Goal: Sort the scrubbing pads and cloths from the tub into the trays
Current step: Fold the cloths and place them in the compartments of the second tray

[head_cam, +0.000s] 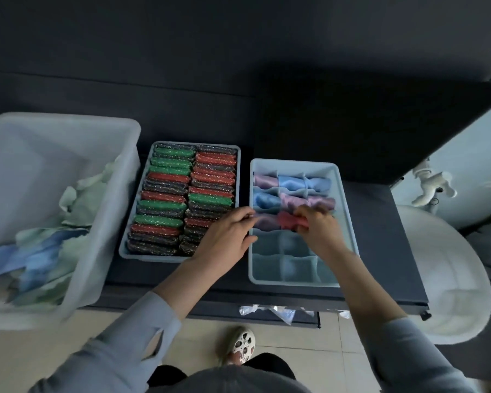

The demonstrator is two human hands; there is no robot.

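Red cloth (291, 221): my right hand (321, 228) pinched it; left hand (227, 236) gripped the purple roll (262, 221).
Risk: I judged it could unroll, spilling into neighbouring cells.

Tub (119, 222) at left of frame, cloths (54, 236) inside. Pad tray (123, 245) at centre, pads (182, 199) in two columns. Divided tray (347, 211) right of it, rolled cloths (292, 191) in upper compartments.

Tub (105, 222): left, holds loose green and blue cloths (54, 245).
Pad tray (236, 154): middle, packed with scrubbing pads (170, 205).
Divided tray (343, 194): right.
Hands: left hand (227, 236) and right hand (321, 225) pinch a red cloth (289, 219) over a middle compartment.
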